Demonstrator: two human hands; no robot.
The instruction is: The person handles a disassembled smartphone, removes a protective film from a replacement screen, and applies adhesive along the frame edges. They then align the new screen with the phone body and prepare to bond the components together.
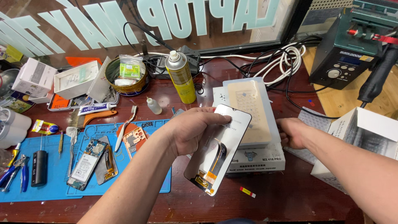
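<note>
At the far left of the dark red surface (290, 199), pliers (8, 174) and small hand tools are laid along the edge of a blue work mat (49, 186), within easy reach. On the mat an opened phone body (85, 164) lies with its inside facing up, its battery and boards exposed; a dark back cover (107, 161) is set beside it and an orange-tinted frame piece (133, 140) just to the right, so the parts are kept together on the soft mat rather than on the bare wood. Behind the mat, white boxes (70, 79), a round tin (126, 76) and a yellow spray can (181, 76) stand upright, pushed back out of the working area.

The left hand (192, 130) is raised over the mat's right edge. A phone screen panel (217, 151) is pinched by its upper edge between the thumb and the curled fingers (219, 118); it is held tilted, rear face toward the camera, so the orange flex cable on its back hangs free and touches nothing.

Just behind the panel sits a flat heating plate machine (253, 120), its top slab facing up. The right hand (292, 132) rests against the machine's right side; its fingers are hidden behind it, so whether they are spread or closed cannot be told. Further right, a white open box (365, 132) and a soldering station (352, 49) are seen.
</note>
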